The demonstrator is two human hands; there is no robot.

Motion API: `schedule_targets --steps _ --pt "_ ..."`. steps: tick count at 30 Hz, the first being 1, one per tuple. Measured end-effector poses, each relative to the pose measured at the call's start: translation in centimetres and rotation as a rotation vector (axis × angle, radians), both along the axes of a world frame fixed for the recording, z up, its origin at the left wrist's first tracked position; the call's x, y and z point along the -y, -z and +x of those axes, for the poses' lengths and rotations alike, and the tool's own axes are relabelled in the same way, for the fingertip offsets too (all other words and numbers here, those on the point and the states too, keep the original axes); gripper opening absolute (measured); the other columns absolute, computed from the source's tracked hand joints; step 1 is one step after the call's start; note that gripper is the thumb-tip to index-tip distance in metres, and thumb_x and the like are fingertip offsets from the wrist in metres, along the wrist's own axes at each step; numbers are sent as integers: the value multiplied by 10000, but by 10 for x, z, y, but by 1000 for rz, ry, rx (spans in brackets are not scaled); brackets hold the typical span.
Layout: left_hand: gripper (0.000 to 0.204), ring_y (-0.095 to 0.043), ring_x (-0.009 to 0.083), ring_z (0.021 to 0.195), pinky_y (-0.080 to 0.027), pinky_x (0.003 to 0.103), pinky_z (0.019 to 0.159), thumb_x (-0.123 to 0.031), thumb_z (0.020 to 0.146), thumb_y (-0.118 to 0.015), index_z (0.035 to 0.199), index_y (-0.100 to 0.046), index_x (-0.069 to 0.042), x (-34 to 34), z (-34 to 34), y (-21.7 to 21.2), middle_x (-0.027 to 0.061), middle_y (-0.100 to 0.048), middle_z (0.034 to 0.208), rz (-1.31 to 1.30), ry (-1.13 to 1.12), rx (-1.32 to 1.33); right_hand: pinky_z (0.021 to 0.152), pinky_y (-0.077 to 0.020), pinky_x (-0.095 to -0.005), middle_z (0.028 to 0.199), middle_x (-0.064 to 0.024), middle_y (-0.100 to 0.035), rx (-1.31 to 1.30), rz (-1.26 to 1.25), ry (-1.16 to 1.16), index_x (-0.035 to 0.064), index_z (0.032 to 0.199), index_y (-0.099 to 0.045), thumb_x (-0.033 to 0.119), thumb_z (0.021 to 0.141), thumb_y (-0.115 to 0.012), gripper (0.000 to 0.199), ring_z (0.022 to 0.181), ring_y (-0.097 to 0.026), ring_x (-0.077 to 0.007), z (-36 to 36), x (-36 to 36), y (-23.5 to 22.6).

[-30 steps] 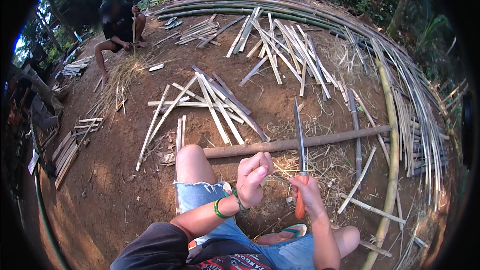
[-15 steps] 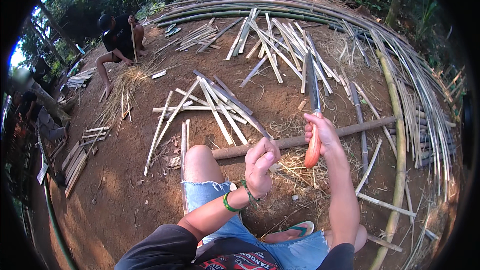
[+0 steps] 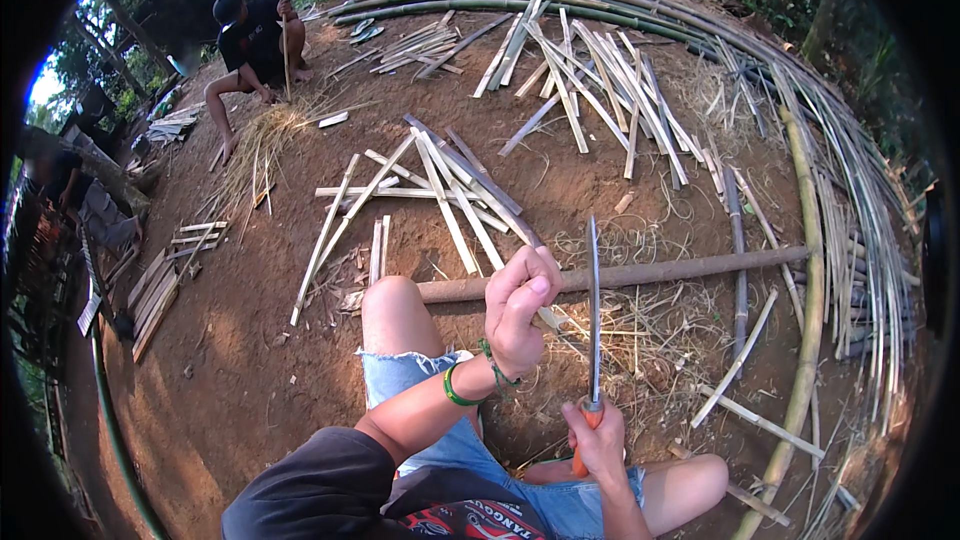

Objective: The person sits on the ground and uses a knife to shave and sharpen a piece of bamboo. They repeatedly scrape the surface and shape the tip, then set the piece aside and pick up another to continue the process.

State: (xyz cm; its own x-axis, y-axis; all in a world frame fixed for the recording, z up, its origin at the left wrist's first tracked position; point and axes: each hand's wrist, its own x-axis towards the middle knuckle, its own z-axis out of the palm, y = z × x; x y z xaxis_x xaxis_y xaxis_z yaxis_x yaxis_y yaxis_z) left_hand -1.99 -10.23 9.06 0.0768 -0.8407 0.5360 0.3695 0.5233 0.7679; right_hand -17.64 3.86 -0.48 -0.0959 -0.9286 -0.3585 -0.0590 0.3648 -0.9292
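Note:
My left hand (image 3: 515,312) is closed in front of my bent left knee, its fingers wrapped round a thin bamboo strip (image 3: 551,318). Only a short pale end of that strip shows past the hand; the rest is hidden or blends with strips behind. Lower and to the right, my right hand (image 3: 597,437) grips the orange-brown wooden handle of a machete (image 3: 594,315). Its long blade points up and away, a little to the right of my left hand. Beyond both hands a brown pole (image 3: 660,271) lies across the ground.
Split bamboo strips (image 3: 440,195) lie ahead, with a larger pile (image 3: 610,90) farther off. Long bamboo poles (image 3: 805,270) curve along the right and back. Shavings (image 3: 660,340) litter the soil by the machete. A person (image 3: 255,50) squats at the far left; another person (image 3: 85,190) is at the left edge.
My right hand has drawn the machete down and toward me, so the blade now stands beside my left hand. My left hand stays closed in about the same place. The view has shifted slightly.

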Motion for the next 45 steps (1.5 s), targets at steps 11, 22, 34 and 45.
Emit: schedule_targets --steps 11,22,34,45 --pt "238 -321 111 618 -276 275 594 -271 893 -506 837 -398 -67 -11 -14 5 39 -414 659 -30 14 -26 591 -473 -405 623 -154 -599 -333 -101 -107 -34 785 -593 314 825 -755 385 591 -624 -290 9 -4 39" --pt "216 -313 128 587 -268 286 557 -254 901 -466 801 -353 -101 -17 -5 12 30 -371 620 -54 124 -86 610 -497 -431 642 -205 -608 -325 -92 -89 -40 818 -612 257 808 -729 319 649 -636 -411 16 -2 34" --pt "258 -296 108 584 -262 283 561 -274 914 -488 792 -378 -75 -18 -7 16 27 -384 621 -81 178 -107 657 -506 -449 701 -225 -642 -355 109 -108 -30 851 -643 218 773 -698 266 711 -647 -425 5 8 53" --pt "263 -300 132 564 -270 312 546 -281 908 -474 761 -343 -105 -31 -5 19 26 -355 608 -70 218 -36 656 -499 -455 665 -218 -619 -375 76 -107 -26 804 -628 191 770 -660 222 676 -636 -410 1 8 54"
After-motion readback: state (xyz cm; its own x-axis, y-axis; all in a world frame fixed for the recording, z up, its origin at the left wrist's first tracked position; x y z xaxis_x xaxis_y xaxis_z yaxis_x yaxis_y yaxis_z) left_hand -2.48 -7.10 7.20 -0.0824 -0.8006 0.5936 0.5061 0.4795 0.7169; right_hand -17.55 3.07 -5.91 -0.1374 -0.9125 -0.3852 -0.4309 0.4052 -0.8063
